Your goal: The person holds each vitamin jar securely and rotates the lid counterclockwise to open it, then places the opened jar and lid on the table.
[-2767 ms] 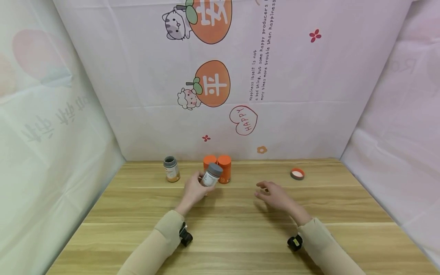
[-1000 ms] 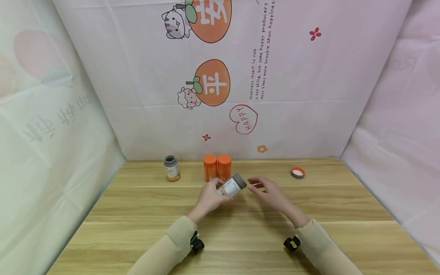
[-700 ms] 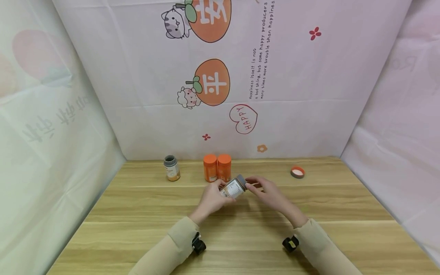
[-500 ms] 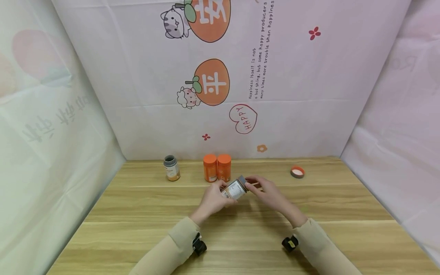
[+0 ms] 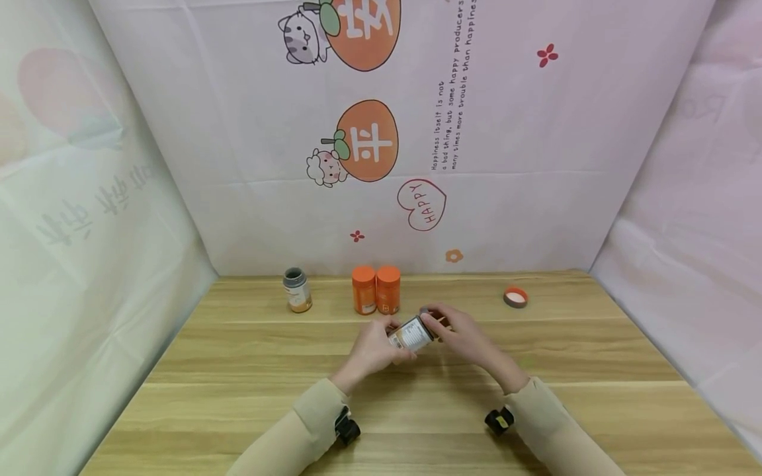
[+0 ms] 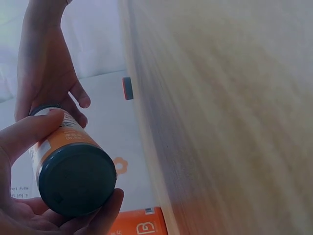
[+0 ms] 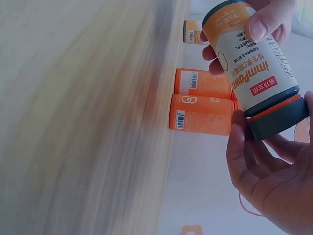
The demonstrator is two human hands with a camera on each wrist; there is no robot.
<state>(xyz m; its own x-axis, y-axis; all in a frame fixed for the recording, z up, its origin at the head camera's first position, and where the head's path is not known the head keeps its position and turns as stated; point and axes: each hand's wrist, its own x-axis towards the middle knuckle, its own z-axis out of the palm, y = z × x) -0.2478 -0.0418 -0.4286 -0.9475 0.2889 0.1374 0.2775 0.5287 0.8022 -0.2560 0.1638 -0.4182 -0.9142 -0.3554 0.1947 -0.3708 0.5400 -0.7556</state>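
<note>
A supplement bottle (image 5: 412, 334) with a white and orange label is held tilted above the table, its capped end toward the right. Around its body curl the fingers and thumb of my left hand (image 5: 372, 347); the dark base (image 6: 77, 180) faces the left wrist camera. My right hand (image 5: 464, 337) grips the dark grey lid (image 7: 279, 118) at the other end. In the right wrist view, an orange band (image 7: 275, 107) shows between lid and bottle, and the lid sits slightly askew. The head view hides most of the lid behind the right fingers.
Two orange bottles (image 5: 376, 291) stand side by side near the back wall. Left of them is a lidless bottle (image 5: 297, 291) with a grey neck. A loose grey and orange lid (image 5: 515, 297) lies upturned at the back right of the wooden table (image 5: 417, 423).
The left hand has brought the bottle right and nearer, tipping it further over. The right hand, earlier apart with nothing in it, has moved left and taken hold of the lid.
</note>
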